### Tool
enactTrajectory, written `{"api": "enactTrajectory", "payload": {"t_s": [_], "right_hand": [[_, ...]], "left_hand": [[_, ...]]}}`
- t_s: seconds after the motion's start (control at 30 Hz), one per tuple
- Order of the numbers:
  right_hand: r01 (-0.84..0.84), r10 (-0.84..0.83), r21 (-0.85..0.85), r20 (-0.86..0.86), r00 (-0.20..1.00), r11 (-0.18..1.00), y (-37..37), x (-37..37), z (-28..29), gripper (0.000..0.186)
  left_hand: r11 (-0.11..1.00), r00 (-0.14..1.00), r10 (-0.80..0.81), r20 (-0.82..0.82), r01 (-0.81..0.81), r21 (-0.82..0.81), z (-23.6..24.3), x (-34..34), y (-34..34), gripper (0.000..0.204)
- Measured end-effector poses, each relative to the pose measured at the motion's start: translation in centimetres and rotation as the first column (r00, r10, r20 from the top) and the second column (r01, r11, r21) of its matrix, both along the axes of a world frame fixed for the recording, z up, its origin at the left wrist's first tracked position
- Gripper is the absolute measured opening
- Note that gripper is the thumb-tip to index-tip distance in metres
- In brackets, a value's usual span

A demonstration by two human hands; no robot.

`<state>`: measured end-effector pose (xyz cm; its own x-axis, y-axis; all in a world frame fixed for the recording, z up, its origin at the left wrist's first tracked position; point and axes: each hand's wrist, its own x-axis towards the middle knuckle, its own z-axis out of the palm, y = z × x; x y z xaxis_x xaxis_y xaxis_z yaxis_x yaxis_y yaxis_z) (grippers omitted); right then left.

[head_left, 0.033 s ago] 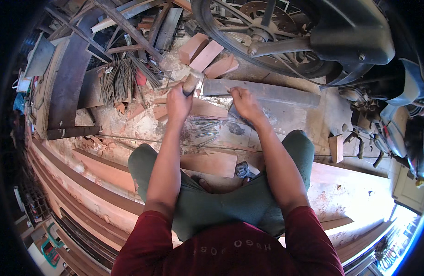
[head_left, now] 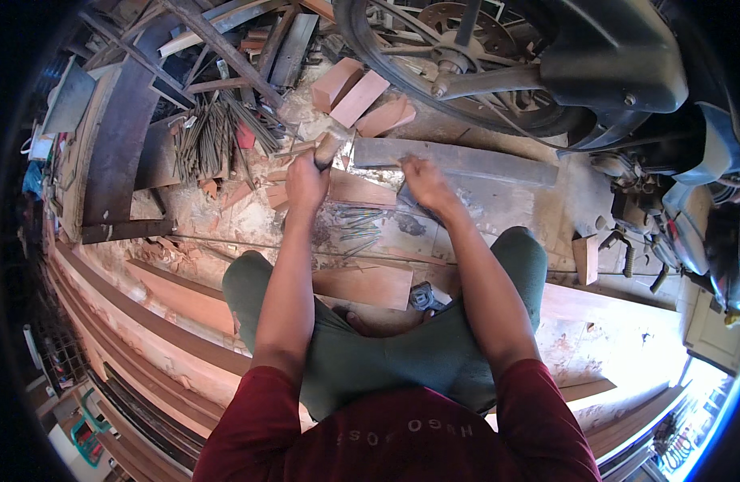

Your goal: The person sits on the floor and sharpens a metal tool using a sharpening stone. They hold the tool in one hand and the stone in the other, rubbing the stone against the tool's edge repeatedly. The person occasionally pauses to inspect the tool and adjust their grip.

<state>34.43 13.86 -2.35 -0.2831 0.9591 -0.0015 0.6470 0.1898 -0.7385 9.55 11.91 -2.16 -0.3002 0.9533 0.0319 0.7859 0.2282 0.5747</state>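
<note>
My left hand [head_left: 307, 177] is closed around a short, thick, tan wooden piece [head_left: 328, 149], whose upper end sticks out past the thumb. Whether it is a handle or a loose block I cannot tell. My right hand [head_left: 426, 183] has its fingers curled in a pinch and is blurred by motion; what it holds is hidden. It is by the near edge of a long dark grey plank [head_left: 482, 163]. Between my forearms a wedge-shaped wooden board [head_left: 362, 189] lies on the floor, and several thin metal rods [head_left: 360, 226] are spread below it.
A motorcycle wheel [head_left: 386, 64] stands at the far right. Cut wooden blocks [head_left: 360, 98] lie beyond my hands. A bundle of rods [head_left: 213, 140] is at the left. Long timber boards [head_left: 153, 309] run along the near left; a wooden piece [head_left: 366, 287] lies between my knees.
My left hand and the wooden piece have shifted slightly nearer and to the left. The right hand has become more blurred, staying in about the same place.
</note>
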Motion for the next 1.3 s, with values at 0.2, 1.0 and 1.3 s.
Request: {"api": "enactTrajectory", "payload": {"t_s": [0.2, 1.0, 1.3], "right_hand": [[-0.142, 0.159, -0.257, 0.044, 0.986, 0.956, -1.1, -3.6, -5.5, 0.034], [-0.201, 0.209, -0.1, 0.075, 0.975, 0.975, 3.9, 2.8, 7.2, 0.033], [-0.079, 0.162, -0.327, 0.235, 0.958, 0.942, -2.5, 19.1, -6.8, 0.042]], "left_hand": [[0.958, 0.99, 0.144, 0.0, -0.14, -0.249, -7.1, -3.8, -1.4, 0.036], [0.956, 0.373, -0.246, 0.895, -0.062, 0.288, -1.3, 2.7, -1.8, 0.011], [0.942, 0.372, -0.333, 0.866, 0.105, 0.317, -1.2, 4.4, -2.3, 0.013]]}}
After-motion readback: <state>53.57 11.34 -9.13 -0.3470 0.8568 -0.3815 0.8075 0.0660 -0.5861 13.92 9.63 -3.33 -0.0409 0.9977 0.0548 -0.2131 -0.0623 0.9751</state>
